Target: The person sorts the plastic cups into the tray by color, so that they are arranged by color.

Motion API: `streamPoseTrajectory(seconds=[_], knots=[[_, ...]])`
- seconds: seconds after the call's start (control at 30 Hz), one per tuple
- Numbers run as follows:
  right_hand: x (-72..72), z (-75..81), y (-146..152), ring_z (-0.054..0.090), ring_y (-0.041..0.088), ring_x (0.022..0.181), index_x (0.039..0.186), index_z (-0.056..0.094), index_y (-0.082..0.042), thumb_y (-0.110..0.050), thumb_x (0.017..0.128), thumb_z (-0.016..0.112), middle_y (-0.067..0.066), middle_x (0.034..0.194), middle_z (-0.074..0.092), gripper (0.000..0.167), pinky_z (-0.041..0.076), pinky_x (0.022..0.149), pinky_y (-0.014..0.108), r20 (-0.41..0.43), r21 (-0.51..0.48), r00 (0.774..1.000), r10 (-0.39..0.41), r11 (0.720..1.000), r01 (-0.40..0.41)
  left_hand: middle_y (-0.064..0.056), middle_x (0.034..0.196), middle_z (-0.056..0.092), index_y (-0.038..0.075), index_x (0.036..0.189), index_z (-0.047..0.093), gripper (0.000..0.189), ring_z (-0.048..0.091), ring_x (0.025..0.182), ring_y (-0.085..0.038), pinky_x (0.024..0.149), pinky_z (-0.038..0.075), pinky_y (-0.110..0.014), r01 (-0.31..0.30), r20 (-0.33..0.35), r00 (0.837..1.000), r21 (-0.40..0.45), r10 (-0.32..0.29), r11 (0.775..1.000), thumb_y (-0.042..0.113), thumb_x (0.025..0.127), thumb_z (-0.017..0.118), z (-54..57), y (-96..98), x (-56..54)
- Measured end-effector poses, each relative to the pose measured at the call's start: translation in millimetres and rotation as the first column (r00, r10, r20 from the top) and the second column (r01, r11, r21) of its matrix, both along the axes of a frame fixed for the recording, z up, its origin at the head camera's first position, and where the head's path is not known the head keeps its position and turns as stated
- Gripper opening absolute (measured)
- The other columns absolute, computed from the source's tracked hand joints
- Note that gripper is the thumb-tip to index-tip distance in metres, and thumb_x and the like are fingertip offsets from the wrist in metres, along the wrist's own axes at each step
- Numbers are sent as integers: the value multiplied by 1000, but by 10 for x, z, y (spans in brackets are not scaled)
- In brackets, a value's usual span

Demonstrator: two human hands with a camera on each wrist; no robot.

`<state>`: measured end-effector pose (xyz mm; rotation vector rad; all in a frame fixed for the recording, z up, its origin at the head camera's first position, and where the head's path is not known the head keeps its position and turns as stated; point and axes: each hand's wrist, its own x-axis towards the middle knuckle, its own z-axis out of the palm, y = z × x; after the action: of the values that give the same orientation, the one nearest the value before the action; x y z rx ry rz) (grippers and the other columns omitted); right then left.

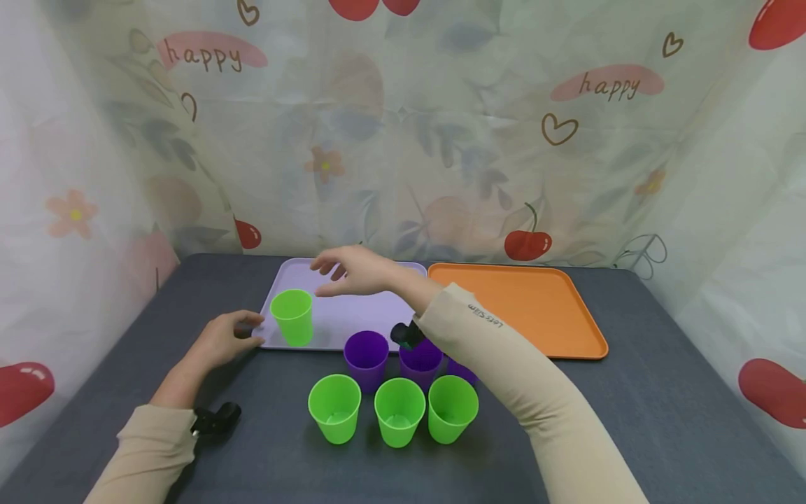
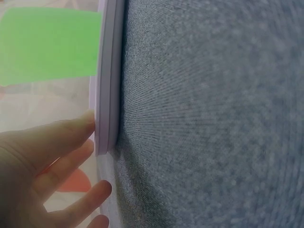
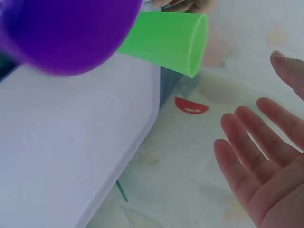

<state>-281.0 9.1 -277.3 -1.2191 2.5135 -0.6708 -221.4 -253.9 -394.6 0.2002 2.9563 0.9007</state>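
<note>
A light green plastic cup [image 1: 292, 318] stands upright at the left end of the lilac tray [image 1: 352, 318]. My left hand [image 1: 223, 341] is beside the tray's front left corner, thumb and fingers spread and nothing between them. In the left wrist view its fingertips [image 2: 88, 124] are right at the tray's rim. Over the tray, to the right of that cup, my right hand [image 1: 360, 271] hovers with loosely bent fingers and holds nothing. The right wrist view shows its fingers [image 3: 247, 152] apart from the green cup [image 3: 164, 40].
In front of the tray stand purple cups [image 1: 366, 360], one partly behind the right sleeve [image 1: 504, 364]. Three green cups [image 1: 335, 409] form a row nearer me. An orange tray [image 1: 522, 301] lies to the right on the dark tabletop [image 1: 264, 448]. A printed curtain [image 1: 403, 140] hangs behind.
</note>
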Motion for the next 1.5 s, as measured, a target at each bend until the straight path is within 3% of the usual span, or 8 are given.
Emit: streamPoseTrajectory(seconds=[0.4, 0.7, 0.93, 1.1, 1.5], knots=[[330, 78, 686, 64, 23, 104, 119, 60, -7, -20, 87, 65, 10, 115, 65, 36, 50, 93, 33, -42, -171, 999, 1, 985, -8, -28, 118, 59, -5, 118, 58, 41, 58, 105, -46, 80, 51, -50, 7, -18, 1000, 1, -7, 1000, 15, 83, 67, 9, -36, 27], [624, 26, 1181, 62, 18, 108, 122, 59, -8, -19, 87, 65, 6, 117, 65, 37, 49, 95, 33, -3, -210, 1000, -10, 978, 9, -27, 121, 58, -4, 120, 57, 42, 56, 107, -47, 83, 49, -52, 3, 4, 1000, 4, -3, 1000, 16, 84, 67, 2, -36, 9], [838, -117, 1490, 62, 15, 109, 122, 58, -10, -20, 85, 67, 3, 118, 65, 39, 49, 94, 32, -22, -225, 1000, -1, 974, -4, -27, 119, 58, -4, 120, 57, 43, 57, 106, -47, 80, 51, -50, 4, -1, 1000, 4, -4, 1000, 17, 84, 68, 22, -35, 23], [939, -259, 1641, 64, 21, 106, 121, 58, -7, -20, 85, 68, 8, 117, 66, 40, 51, 92, 32, -11, -265, 1000, 24, 964, -26, -28, 119, 58, -5, 120, 57, 43, 57, 106, -46, 80, 50, -50, 6, -2, 1000, 8, -6, 1000, 16, 84, 67, 42, -14, 36], [1151, -541, 1841, 63, 21, 103, 122, 57, -3, -28, 78, 75, 10, 115, 66, 54, 52, 86, 31, -4, -260, 1000, 18, 965, -18, -27, 120, 58, -4, 120, 57, 42, 56, 108, -46, 83, 50, -51, 5, -7, 1000, 16, -4, 1000, 16, 84, 66, 18, -11, 24]])
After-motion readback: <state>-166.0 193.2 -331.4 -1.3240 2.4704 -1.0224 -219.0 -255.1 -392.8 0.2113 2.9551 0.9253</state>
